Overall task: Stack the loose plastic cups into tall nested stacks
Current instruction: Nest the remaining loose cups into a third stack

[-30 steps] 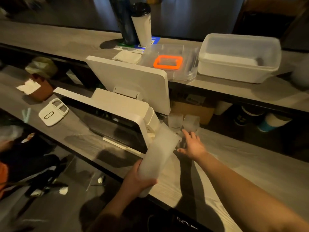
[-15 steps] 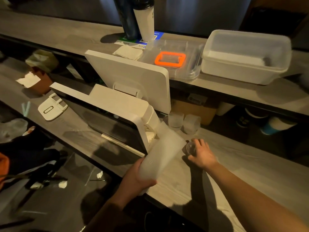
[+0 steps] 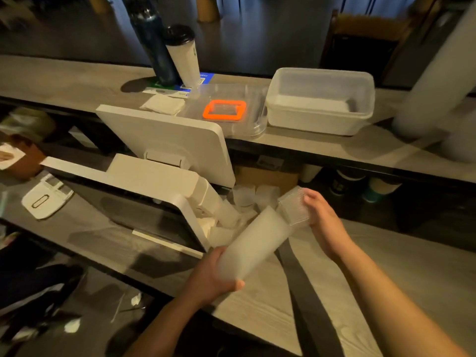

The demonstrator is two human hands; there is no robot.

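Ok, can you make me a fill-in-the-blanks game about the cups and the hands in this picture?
1. The left hand grips the tall ____ of nested cups.
2. The right hand holds one clear cup at the stack's ____ end.
3. On the upper shelf, the clear lid has a frame coloured ____.
4. More loose cups sit on the counter beside the ____ machine.

Missing words: stack, open, orange, white

Lighting: dim, warm, from overhead. Shadows: hard band at 5 o'clock on counter (image 3: 386, 274). Blur: motion smear at 3 o'clock. Edges: wide-angle bowing, murky corners.
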